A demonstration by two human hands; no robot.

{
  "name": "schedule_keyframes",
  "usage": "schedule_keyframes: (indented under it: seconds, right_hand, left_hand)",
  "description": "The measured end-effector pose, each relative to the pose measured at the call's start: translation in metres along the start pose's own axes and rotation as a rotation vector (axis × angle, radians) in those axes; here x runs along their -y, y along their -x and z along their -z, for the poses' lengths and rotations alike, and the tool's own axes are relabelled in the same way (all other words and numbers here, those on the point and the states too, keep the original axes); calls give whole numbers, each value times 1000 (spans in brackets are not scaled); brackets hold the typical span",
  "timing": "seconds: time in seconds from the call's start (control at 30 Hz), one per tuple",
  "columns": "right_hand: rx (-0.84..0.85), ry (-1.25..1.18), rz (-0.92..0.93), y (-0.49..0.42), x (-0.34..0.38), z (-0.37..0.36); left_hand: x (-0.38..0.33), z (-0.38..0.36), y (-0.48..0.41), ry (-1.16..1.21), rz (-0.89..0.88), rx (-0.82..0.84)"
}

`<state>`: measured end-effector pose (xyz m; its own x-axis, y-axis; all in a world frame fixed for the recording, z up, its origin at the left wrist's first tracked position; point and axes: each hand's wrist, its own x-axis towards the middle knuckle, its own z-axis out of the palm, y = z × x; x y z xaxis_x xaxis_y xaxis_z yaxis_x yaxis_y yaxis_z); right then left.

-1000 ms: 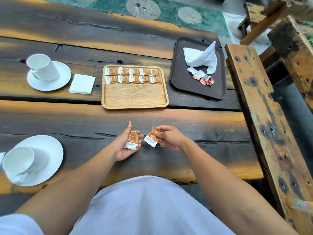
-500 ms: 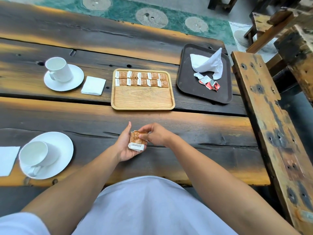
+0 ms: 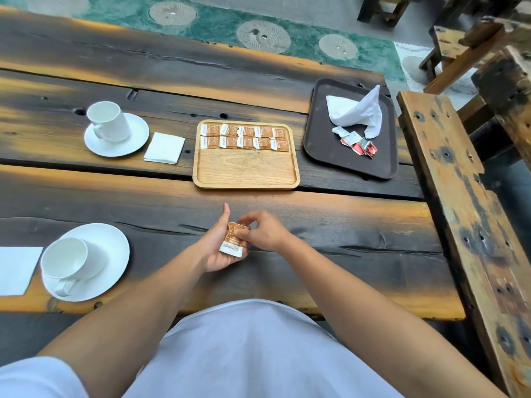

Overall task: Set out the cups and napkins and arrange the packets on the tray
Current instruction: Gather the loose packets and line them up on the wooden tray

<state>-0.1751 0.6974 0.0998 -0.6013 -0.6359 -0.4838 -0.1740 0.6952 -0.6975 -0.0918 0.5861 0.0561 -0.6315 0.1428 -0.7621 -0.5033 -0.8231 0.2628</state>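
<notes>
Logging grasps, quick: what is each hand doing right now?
Left hand: holds the brown packets in its palm.
Right hand: pinches the same packets.

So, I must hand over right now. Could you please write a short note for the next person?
Left hand cradles the held packets; right hand pinches their top end.
Wooden tray: ten brown packets in two rows at its far edge, near part bare.
Done: far cup and near cup set out, far napkin and near napkin beside them.
Left: place the held packets; red packets lie on the dark tray.
</notes>
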Motion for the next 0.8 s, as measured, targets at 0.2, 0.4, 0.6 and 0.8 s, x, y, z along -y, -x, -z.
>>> schedule_keyframes:
  seconds: [0.2,0.4,0.6,0.8]
  right_hand:
    - [130,-291,-92,1,-4,3]
    - [112,-415,-146,-9,-9,1]
    - [22,-545,-253,-18,-16,-3]
    - [34,-630,-283,-32,-19,-8]
  left_hand:
    - [1,0,-1,-75,26,15]
    - [-1,-4,-6,-62,-30,-22]
    - [-7,2,0,-81,-31,-58]
    - [-15,12,6,-64,-41,-67]
